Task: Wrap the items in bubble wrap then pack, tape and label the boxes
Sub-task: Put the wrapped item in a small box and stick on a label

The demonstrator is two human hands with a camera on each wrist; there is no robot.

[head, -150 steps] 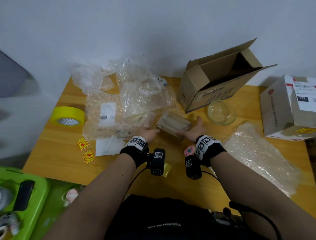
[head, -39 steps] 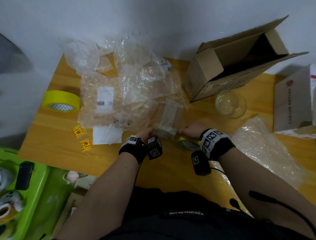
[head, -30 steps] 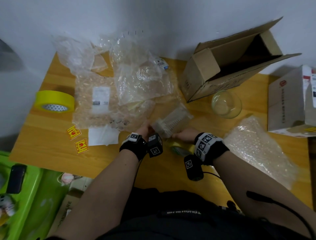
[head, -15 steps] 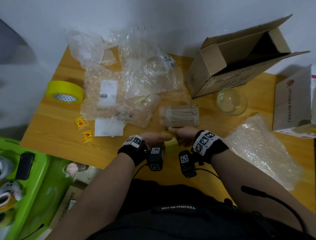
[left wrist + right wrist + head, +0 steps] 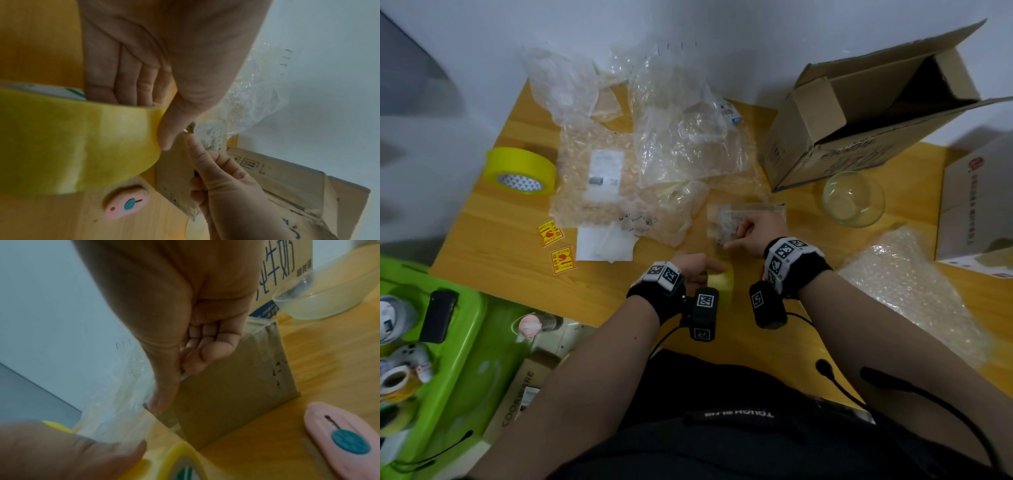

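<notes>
The left hand [image 5: 693, 270] and its wrist camera are covering most of the small tape roll [image 5: 722, 279] in the head view. The right hand [image 5: 755, 230] is hiding part of the wrapped item [image 5: 726, 219], whose contents are blurring behind bubble wrap. The white box [image 5: 976, 205] is running off the right edge.

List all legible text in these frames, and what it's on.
"牛奶": blue print on the cardboard box.
"COO…RE": carton under the table; the middle letters are unclear.
Too small or blurred: yellow-red stickers, white label on a bubble-wrap bag, white box print, waistband lettering.
</notes>
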